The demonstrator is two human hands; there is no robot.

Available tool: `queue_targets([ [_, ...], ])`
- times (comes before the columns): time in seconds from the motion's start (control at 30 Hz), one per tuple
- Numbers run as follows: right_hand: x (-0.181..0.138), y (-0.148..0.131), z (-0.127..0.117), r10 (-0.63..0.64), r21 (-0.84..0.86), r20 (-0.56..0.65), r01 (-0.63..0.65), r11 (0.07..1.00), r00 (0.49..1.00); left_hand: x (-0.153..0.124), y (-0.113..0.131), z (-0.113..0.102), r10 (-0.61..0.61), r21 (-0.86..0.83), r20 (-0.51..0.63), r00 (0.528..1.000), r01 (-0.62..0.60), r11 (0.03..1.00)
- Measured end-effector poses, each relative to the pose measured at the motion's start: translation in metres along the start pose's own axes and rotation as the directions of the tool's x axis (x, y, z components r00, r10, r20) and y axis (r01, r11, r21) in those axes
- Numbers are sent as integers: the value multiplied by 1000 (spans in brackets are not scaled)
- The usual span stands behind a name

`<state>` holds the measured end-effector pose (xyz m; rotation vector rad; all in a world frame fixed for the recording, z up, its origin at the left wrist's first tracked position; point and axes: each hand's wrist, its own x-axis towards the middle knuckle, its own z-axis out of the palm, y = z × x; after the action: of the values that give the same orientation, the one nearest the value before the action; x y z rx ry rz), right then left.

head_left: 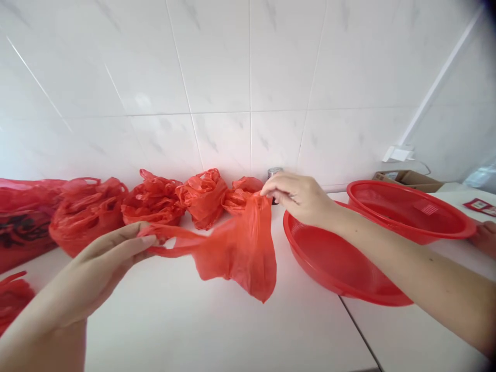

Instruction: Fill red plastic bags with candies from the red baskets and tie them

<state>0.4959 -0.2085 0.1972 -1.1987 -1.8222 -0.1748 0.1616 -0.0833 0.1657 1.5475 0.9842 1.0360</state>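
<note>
A thin red plastic bag [236,250] is stretched above the white table between my two hands. My left hand [110,258] is closed around its handle loops on the left. With a pinch of thumb and fingers, my right hand [296,196] grips the bag's upper right edge, and the body of the bag hangs down below. Beneath my right forearm lies a red plastic basin [337,258] with perforated sides, partly covered by the arm. Behind the bag, a dark can [275,171] is partly hidden by my right hand.
Several bunched red plastic bags, one of them a full-looking bag [91,206], line the tiled wall [217,62]. A second red basin [411,206] stands at the right, near another person's hand [484,237]. Behind it are a cardboard box [411,180] and a wall socket [399,153].
</note>
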Motion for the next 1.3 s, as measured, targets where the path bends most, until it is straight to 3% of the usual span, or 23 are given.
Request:
queue_targets([
  [0.13, 13, -12, 5, 114, 176, -23, -108, 978, 993, 1, 23, 23, 66, -239, 281, 957, 4, 971],
  [0.23, 19, -25, 12, 98, 288, 130, -132, 948, 987, 0, 37, 46, 129, -271, 464, 876, 1, 963],
  [0.3, 23, -35, 19, 79, 387, 191, -149, 910, 978, -2, 42, 63, 66, -135, 579, 813, 16, 991],
  [0.4, 30, -50, 33, 23, 517, 225, -139, 845, 974, -3, 46, 86, -121, 199, 682, 721, -23, 980],
  [0.5, 31, -58, 48, 5, 547, 207, -120, 828, 978, 0, 47, 98, -213, 356, 702, 679, -76, 932],
  [0.63, 18, -47, 67, 139, 435, 116, -176, 883, 983, 9, 40, 92, -201, 263, 673, 712, 24, 964],
  [0.77, 1, -33, 83, 249, 489, 255, -347, 800, 934, 20, 27, 80, -153, 168, 665, 731, 53, 984],
  [0.87, -9, -46, 84, 269, 534, 172, -319, 783, 948, 23, 21, 77, -83, 106, 643, 762, 19, 994],
  [1.0, -18, -66, 77, 131, 518, 188, -212, 829, 973, 21, 25, 74, 1, 142, 704, 710, -143, 979],
  [1.1, -17, -56, 84, 216, 465, 70, -223, 857, 974, 17, 26, 74, 62, 236, 718, 693, -327, 915],
  [1.2, -14, -32, 104, 385, 521, 104, -380, 764, 917, 15, 19, 80, 143, 379, 664, 734, -495, 782],
  [1.3, -16, -16, 125, 406, 670, 252, -461, 582, 878, 13, 7, 87, 338, 532, 506, 793, -596, 601],
])
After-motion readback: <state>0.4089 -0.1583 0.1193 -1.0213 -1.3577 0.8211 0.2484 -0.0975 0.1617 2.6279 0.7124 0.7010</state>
